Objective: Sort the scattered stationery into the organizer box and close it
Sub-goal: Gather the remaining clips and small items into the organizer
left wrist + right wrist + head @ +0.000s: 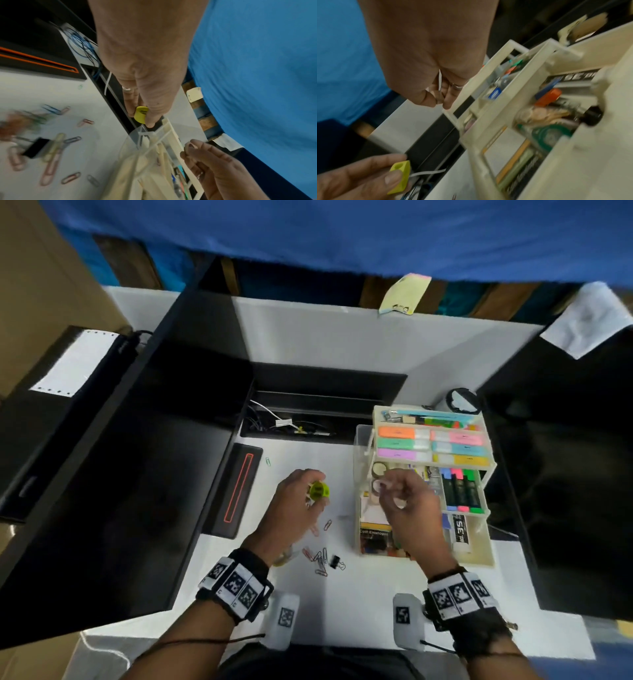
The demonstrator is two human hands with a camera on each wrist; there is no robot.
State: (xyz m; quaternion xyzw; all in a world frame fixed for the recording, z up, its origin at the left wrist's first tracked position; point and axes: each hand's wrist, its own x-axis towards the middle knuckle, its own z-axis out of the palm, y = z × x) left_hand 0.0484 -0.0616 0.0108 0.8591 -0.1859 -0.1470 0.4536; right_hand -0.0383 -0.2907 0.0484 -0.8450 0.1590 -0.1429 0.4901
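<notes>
The cream tiered organizer box [490,463] stands open at the right of the white desk, filled with highlighters, sticky tabs and tape rolls; its wall [590,162] fills the right wrist view. My left hand [294,508] is raised above the desk and pinches a small yellow-green sharpener [318,490] [141,114] [400,174]. My right hand [404,501] hovers over the box's left side, its fingers curled round a small pale item [187,146] [439,79] that I cannot identify. Several coloured paper clips [320,559] and a black binder clip [335,561] lie loose near the left wrist.
A single green paper clip [268,462] lies farther left, beside a black pad with a red outline [239,487]. An open cable slot [298,422] runs behind the hands. Dark screens flank the desk on both sides. A tape roll [460,400] sits behind the box.
</notes>
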